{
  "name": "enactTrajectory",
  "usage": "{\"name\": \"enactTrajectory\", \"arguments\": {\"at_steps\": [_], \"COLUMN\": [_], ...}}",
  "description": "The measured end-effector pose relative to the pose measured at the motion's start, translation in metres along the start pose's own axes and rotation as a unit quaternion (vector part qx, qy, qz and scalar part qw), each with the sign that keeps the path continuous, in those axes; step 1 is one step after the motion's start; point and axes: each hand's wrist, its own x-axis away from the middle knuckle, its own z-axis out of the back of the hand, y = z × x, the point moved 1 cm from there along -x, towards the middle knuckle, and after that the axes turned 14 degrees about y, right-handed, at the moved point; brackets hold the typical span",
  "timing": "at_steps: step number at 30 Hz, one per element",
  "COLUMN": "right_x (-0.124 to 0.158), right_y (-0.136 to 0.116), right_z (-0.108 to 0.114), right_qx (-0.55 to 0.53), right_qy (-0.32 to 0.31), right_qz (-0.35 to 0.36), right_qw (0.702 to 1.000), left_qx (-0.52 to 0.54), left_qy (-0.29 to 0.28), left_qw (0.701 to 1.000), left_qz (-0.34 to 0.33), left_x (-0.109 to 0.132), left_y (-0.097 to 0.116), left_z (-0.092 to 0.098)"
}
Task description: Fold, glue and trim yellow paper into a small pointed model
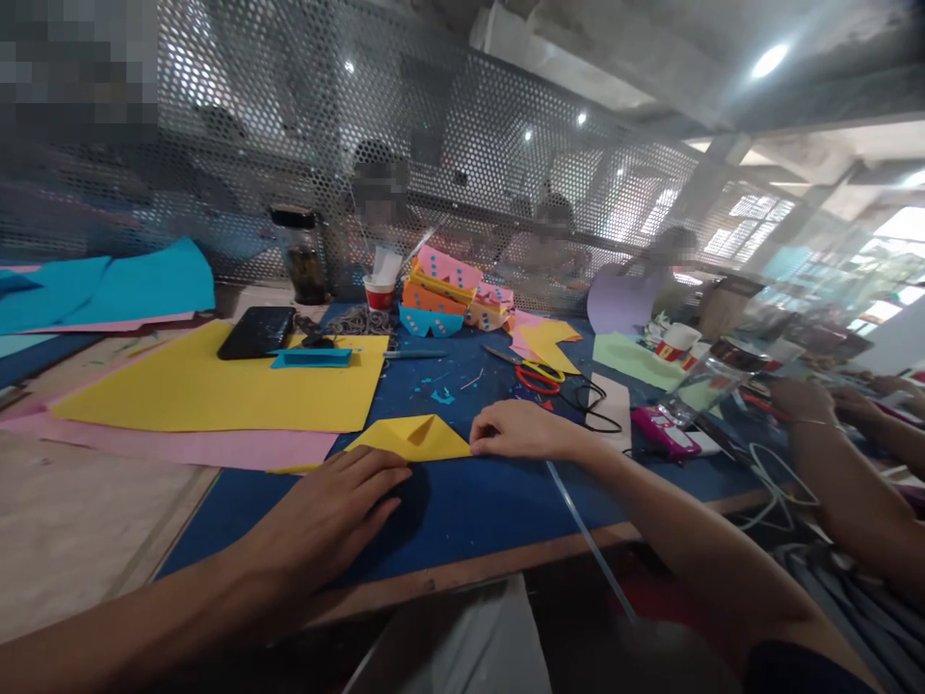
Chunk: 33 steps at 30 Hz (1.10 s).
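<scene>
A folded piece of yellow craft sheet (409, 439) lies on the blue table mat (462, 516), a small raised fold at its middle. My left hand (347, 506) rests over its left end, fingers stretched out and lying flat, hiding part of that edge. At the opposite corner, my right hand (516, 430) pinches the yellow sheet between thumb and curled fingers. Scissors (539, 374) with red and yellow handles lie beyond my right hand, beside a black cord (596, 414). Blue scraps (442, 396) are scattered behind the folded piece.
Large yellow (217, 395) and pink sheets (180, 445) spread to the left, bearing a black phone (256, 333). Dotted folded pieces (437, 299) stack near a paper cup (380, 292). A glass jar (712, 381) and a co-worker's arm (831, 453) are at right.
</scene>
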Motion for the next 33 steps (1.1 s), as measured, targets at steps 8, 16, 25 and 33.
{"name": "enactTrajectory", "arguments": {"at_steps": [8,16,25,33], "right_x": [-0.065,-0.161,-0.17,-0.102], "right_y": [-0.021,-0.006,0.003,-0.027], "right_z": [0.008,-0.027,-0.033,0.0], "right_qx": [0.116,0.193,0.173,0.038], "right_qy": [0.106,0.12,0.141,0.126], "right_qz": [0.018,0.081,0.088,0.129], "right_qw": [0.987,0.97,0.971,0.983], "left_qx": [0.014,0.023,0.051,-0.132], "left_qy": [0.019,0.043,0.072,0.198], "left_qw": [1.0,0.999,0.996,0.969], "left_qz": [0.006,-0.014,0.004,0.067], "left_x": [0.003,0.003,-0.007,-0.031], "left_y": [-0.005,-0.002,0.006,-0.019], "left_z": [-0.008,-0.006,0.004,0.038]}}
